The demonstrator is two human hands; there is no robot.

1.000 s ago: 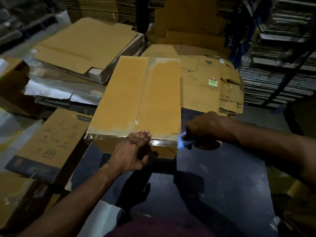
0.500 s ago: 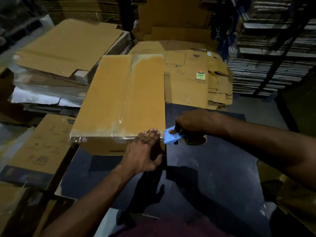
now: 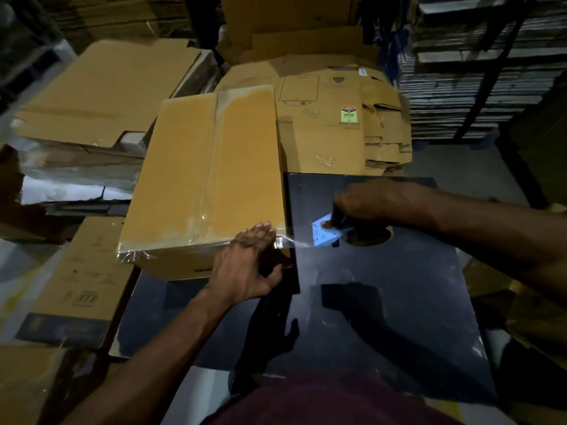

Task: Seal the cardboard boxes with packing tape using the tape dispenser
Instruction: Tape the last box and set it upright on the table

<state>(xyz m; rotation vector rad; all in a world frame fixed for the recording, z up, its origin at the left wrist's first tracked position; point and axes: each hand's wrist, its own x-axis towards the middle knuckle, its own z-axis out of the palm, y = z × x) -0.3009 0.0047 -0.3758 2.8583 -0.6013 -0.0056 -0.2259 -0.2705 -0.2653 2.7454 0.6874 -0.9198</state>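
Observation:
A long tan cardboard box (image 3: 211,167) lies on a dark table (image 3: 383,317), with clear tape over its centre seam and along its near edge. My left hand (image 3: 248,268) presses flat on the box's near right corner, fingers straight over the tape. My right hand (image 3: 368,204) grips a light blue tape dispenser (image 3: 323,233) just right of the box. A short strip of clear tape (image 3: 294,242) stretches from the corner to the dispenser. The tape roll is mostly hidden under my hand.
Flattened cartons (image 3: 331,118) are piled behind the table. Another cardboard stack (image 3: 101,96) sits at the far left, and a printed box (image 3: 82,280) lies lower left. Stacked sheets on racks (image 3: 478,72) fill the right background.
My right hand has pulled the dispenser rightward away from the box corner, drawing out a strip of tape. My left hand has stayed pressed on the corner.

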